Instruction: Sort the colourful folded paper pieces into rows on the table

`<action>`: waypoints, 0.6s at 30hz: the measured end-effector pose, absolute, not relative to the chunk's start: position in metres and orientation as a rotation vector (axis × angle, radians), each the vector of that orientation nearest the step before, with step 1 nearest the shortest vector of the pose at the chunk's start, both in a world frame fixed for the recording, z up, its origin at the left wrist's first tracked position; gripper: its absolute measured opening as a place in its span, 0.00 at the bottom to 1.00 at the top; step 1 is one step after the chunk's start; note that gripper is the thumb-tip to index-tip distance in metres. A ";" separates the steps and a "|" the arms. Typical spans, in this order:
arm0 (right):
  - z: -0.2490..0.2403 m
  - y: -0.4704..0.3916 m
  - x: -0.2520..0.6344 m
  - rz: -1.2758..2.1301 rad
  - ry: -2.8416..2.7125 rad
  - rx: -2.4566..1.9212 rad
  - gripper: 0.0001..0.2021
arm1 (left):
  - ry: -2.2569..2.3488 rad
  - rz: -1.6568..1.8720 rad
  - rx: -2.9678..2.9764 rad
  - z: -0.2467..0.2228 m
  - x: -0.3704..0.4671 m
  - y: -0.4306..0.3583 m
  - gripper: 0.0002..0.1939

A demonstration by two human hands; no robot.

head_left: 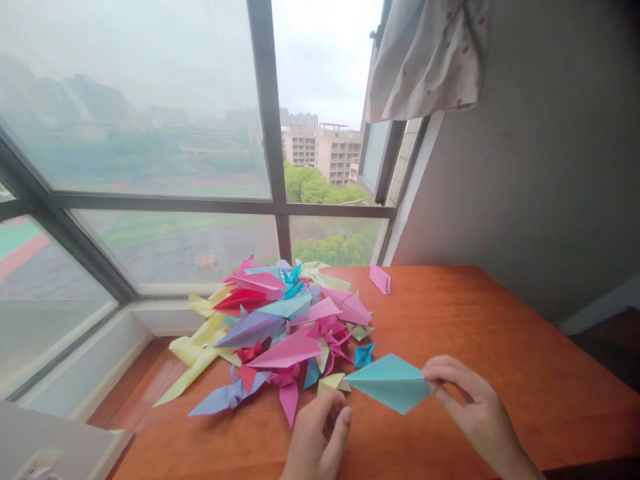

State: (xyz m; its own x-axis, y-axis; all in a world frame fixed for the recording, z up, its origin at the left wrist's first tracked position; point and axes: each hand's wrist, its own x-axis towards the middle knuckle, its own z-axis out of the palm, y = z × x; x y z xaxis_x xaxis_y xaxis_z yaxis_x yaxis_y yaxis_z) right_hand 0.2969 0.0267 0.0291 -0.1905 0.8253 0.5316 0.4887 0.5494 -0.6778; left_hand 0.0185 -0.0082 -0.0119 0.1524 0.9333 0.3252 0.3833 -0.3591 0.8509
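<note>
Between the thumb and fingers of my right hand (470, 403) is the right tip of a light-blue paper plane (387, 385), folded with a crease along its middle. It is held above the table, its long point aimed left. My left hand (323, 433) is loosely curled, with nothing visible in its fingers. Just beyond that hand lies a pale-yellow folded paper (334, 383); whether they touch I cannot tell. A small blue origami piece (364, 355) lies behind the light-blue plane. To the left spreads a heap of folded paper planes and origami (285, 350) in pink, purple, yellow and red.
All of this rests on a reddish-brown wooden table (500, 340). A pink folded paper (380, 279) lies alone near the back edge. Window frames (283, 211) rise behind the table, and a spotted curtain (430, 60) hangs at upper right beside a grey wall (530, 160).
</note>
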 end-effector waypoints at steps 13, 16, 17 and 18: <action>0.024 0.008 0.286 0.516 -1.861 -1.078 0.04 | 1.196 1.286 2.012 -0.014 0.020 -0.007 0.11; 0.020 0.009 0.286 0.518 -1.868 -1.103 0.04 | 1.180 1.379 1.986 -0.011 0.018 -0.006 0.11; 0.019 0.009 0.286 0.526 -1.880 -1.110 0.04 | 1.170 1.408 1.975 -0.010 0.018 -0.005 0.11; 0.017 0.010 0.286 0.539 -1.898 -1.117 0.04 | 1.162 1.430 1.965 -0.009 0.017 -0.005 0.10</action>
